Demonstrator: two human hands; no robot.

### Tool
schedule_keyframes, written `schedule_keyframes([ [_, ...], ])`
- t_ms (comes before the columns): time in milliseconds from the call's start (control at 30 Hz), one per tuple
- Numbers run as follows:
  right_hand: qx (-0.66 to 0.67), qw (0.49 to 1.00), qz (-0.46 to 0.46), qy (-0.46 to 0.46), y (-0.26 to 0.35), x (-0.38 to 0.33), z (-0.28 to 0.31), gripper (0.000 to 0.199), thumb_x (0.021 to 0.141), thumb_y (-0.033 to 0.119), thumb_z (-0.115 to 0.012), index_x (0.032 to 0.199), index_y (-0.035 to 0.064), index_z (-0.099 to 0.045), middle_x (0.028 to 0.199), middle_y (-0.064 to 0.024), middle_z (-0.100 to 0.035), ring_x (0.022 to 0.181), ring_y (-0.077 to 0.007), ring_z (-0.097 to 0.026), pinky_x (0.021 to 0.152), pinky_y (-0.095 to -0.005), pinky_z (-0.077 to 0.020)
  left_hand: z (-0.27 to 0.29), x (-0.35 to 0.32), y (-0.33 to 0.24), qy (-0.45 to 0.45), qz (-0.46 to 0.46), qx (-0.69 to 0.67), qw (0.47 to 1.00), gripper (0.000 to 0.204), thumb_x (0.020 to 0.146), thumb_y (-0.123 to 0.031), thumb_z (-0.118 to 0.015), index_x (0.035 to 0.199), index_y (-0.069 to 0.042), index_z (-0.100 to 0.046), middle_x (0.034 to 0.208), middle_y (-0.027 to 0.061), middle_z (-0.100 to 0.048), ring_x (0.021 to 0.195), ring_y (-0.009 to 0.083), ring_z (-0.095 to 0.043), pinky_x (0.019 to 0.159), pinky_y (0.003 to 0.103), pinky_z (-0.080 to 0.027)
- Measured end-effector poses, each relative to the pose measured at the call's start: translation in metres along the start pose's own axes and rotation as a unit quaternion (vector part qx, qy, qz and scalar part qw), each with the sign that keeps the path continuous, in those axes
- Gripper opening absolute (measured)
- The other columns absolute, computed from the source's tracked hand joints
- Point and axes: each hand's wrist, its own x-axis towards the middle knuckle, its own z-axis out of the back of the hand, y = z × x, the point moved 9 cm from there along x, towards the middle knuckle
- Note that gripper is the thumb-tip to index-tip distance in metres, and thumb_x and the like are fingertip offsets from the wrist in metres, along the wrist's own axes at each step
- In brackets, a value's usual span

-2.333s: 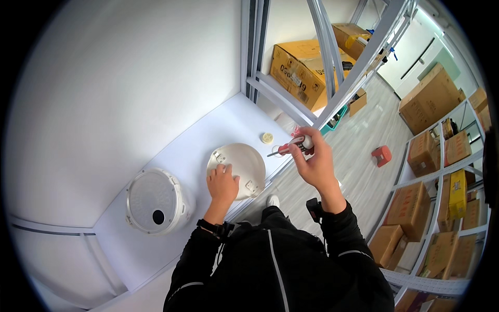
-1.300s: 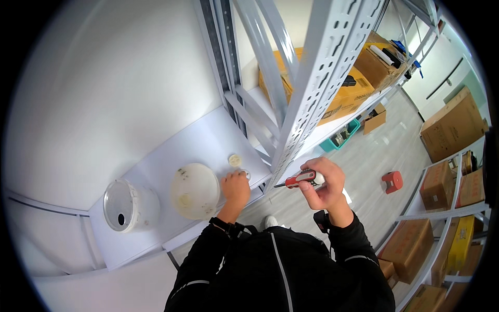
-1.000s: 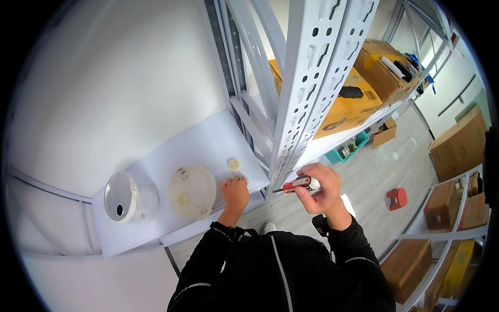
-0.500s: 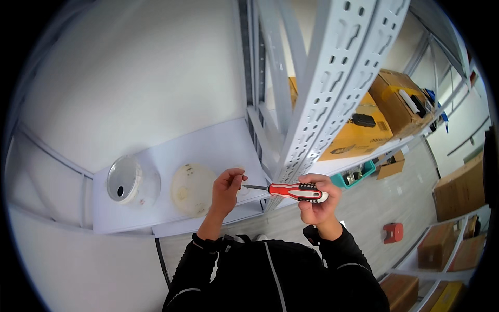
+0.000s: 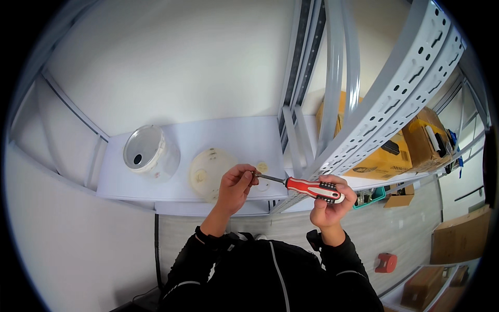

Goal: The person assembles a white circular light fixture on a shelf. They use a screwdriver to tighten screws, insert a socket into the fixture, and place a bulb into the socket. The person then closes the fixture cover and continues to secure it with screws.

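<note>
My right hand [image 5: 334, 205] is wrapped round the red, white and black handle of a screwdriver [image 5: 313, 190], its metal shaft pointing left. At the tip, my left hand [image 5: 235, 188] is closed in a pinch. A tiny dark piece shows between thumb and forefinger there, too small to name. Beyond the left hand, a round translucent lid [image 5: 200, 167] lies flat on the white shelf [image 5: 236, 136]. Further left a clear plastic bucket [image 5: 162, 160] stands open at the top. A small pale round piece [image 5: 262, 167] lies just behind the screwdriver's shaft.
A perforated grey metal upright [image 5: 387, 112] rises close to the right hand. Behind it, cardboard boxes [image 5: 382, 158] sit on the shelf. A teal bin [image 5: 377, 196] and a red stool [image 5: 386, 263] are lower right. A white wall [image 5: 192, 62] backs the shelf.
The view has turned, so the shelf and upright appear further right. Both hands appear slightly further right, and my left fingertips now meet the screwdriver's tip, where a small gap showed before.
</note>
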Motion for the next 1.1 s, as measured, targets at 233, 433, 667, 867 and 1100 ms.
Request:
schedule_keyframes([
  [233, 0.005, 1.0, 0.001, -0.007, -0.001, 0.003, -0.008, 0.06, 0.101, 0.025, -0.079, 0.138, 0.0054, -0.037, 0.125, -0.0295, -0.065, 0.107, -0.0287, -0.067, 0.092, -0.0366, -0.0564, 0.011, -0.005, -0.003, 0.011, -0.024, 0.009, 1.0, 0.019, 0.109, 0.0, -0.061, 0.125, 0.0, -0.071, 0.118, 0.0134, -0.075, 0.099, 0.0194, -0.069, 0.093, 0.033, -0.057],
  [433, 0.026, 0.999, -0.035, 0.023, -0.001, 0.003, -0.015, 0.058, 0.103, 0.029, -0.077, 0.139, 0.0055, -0.038, 0.129, -0.0281, -0.063, 0.115, -0.0306, -0.065, 0.102, -0.0423, -0.0534, 0.015, -0.004, -0.008, 0.0, -0.028, 0.038, 0.999, 0.021, 0.109, 0.0, -0.061, 0.127, 0.001, -0.071, 0.123, 0.0152, -0.075, 0.101, 0.0199, -0.071, 0.094, 0.033, -0.058],
  [667, 0.043, 0.986, -0.105, 0.12, 0.005, 0.023, -0.03, 0.04, 0.102, 0.014, -0.074, 0.133, -0.0004, -0.053, 0.132, -0.0288, -0.064, 0.123, -0.0313, -0.065, 0.104, -0.0408, -0.0523, 0.026, -0.006, -0.025, -0.014, -0.059, 0.132, 0.989, 0.021, 0.108, -0.001, -0.063, 0.126, 0.003, -0.073, 0.121, 0.0168, -0.078, 0.101, 0.0187, -0.072, 0.093, 0.031, -0.059],
  [867, 0.028, 0.941, -0.308, 0.137, -0.018, 0.005, -0.029, 0.032, 0.099, 0.01, -0.078, 0.125, -0.0041, -0.065, 0.111, -0.0153, -0.077, 0.096, -0.019, -0.075, 0.087, -0.0328, -0.0588, 0.034, -0.011, -0.042, 0.001, -0.065, 0.224, 0.972, 0.02, 0.108, -0.002, -0.064, 0.124, 0.003, -0.074, 0.118, 0.0169, -0.079, 0.103, 0.0214, -0.075, 0.094, 0.033, -0.059],
  [1100, -0.025, 0.917, -0.327, 0.226, 0.001, 0.001, -0.063, 0.033, 0.091, 0.01, -0.087, 0.12, 0.0003, -0.073, 0.098, -0.01, -0.078, 0.086, -0.0158, -0.071, 0.08, -0.0299, -0.0554, 0.042, -0.011, -0.068, 0.045, -0.085, 0.264, 0.96, 0.022, 0.109, -0.002, -0.061, 0.127, 0.003, -0.073, 0.121, 0.0173, -0.078, 0.109, 0.0231, -0.075, 0.098, 0.035, -0.06],
])
